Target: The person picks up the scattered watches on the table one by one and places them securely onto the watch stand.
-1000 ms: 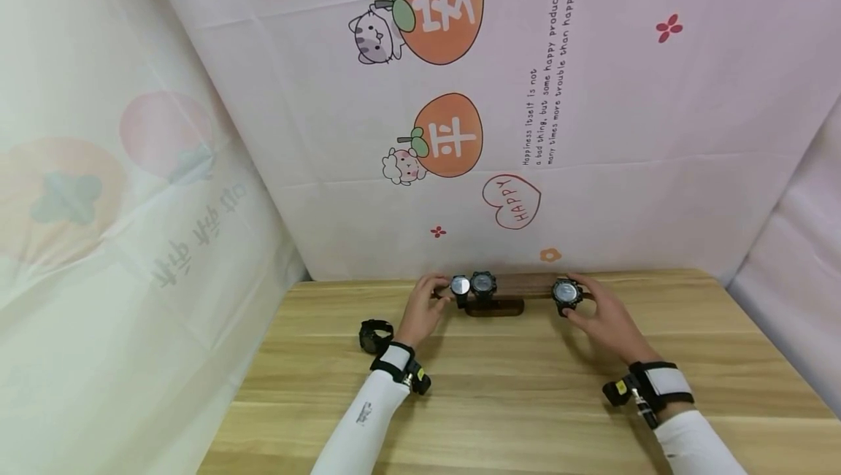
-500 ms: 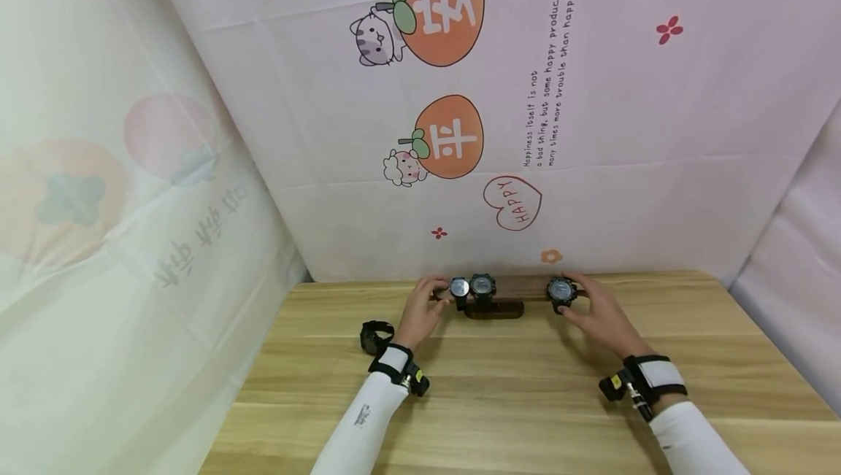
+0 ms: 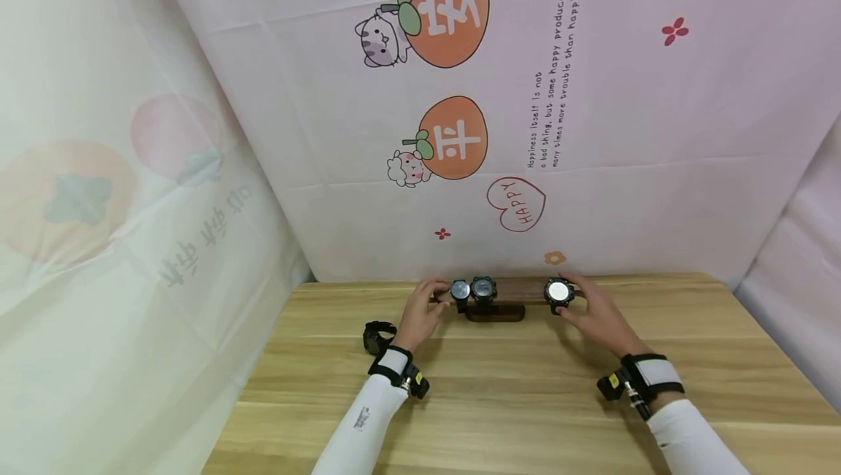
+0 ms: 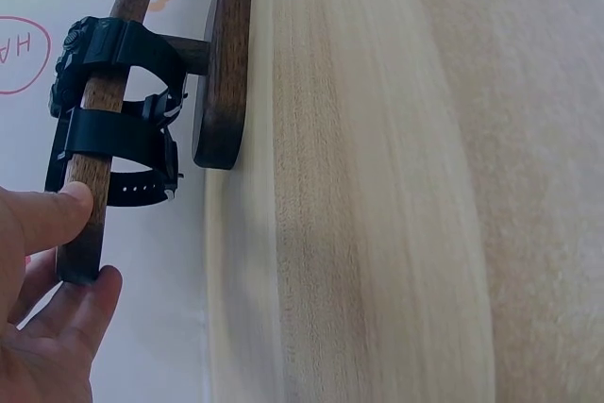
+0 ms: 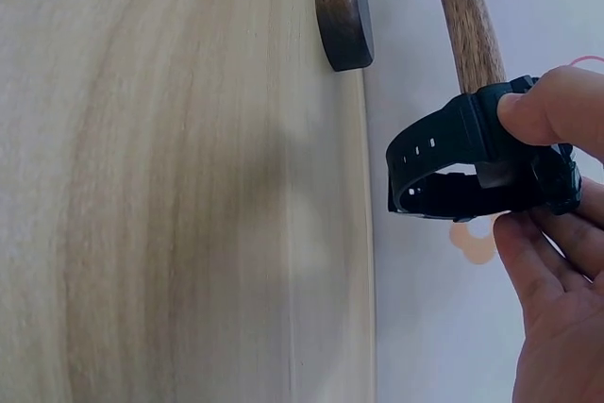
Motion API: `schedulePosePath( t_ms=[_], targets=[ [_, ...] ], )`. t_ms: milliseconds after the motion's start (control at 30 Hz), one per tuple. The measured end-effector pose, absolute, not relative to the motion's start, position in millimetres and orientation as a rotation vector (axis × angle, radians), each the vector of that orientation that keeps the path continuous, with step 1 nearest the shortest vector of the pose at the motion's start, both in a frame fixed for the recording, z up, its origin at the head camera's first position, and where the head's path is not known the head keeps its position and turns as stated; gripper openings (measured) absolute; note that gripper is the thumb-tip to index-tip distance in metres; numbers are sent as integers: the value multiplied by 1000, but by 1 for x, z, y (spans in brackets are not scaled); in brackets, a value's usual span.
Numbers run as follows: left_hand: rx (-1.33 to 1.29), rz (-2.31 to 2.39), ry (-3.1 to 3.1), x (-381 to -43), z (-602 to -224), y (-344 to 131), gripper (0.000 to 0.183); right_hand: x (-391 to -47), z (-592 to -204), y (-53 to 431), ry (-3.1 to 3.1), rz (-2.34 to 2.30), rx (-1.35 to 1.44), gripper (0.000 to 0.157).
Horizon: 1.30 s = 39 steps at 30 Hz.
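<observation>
A dark wooden watch stand (image 3: 519,290) stands at the table's far edge, its bar raised on a base (image 4: 225,73). My left hand (image 3: 417,313) grips the left end of the bar between thumb and fingers. Beside it two black watches hang on the bar, a smaller-faced watch (image 3: 461,290) and a larger-faced watch (image 3: 483,289). My right hand (image 3: 599,316) pinches a third black watch (image 3: 558,292) by its case and band at the bar's right end. In the right wrist view, that watch's closed strap (image 5: 439,148) loops around the bar's end.
Another black watch (image 3: 377,337) lies on the wooden table (image 3: 499,402), left of my left wrist. A printed white cloth (image 3: 617,190) hangs right behind the table's far edge, and a second cloth (image 3: 164,256) hangs along the left.
My right hand has moved slightly left, sliding its watch along the bar toward the middle. The left hand keeps its grip on the bar's left end.
</observation>
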<state>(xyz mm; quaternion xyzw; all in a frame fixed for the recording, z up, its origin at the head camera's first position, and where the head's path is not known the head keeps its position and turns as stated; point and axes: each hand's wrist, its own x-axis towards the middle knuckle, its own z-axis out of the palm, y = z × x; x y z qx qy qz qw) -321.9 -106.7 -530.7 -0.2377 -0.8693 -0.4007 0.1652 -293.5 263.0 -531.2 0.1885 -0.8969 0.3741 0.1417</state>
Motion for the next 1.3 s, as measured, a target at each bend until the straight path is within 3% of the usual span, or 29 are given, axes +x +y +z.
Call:
schedulePosePath(
  t_ms=[1300],
  targets=[
    [-653,-1220,-2494,-322,-533,-110,34,-301,-533,255,-2650,1065,543,77]
  ],
)
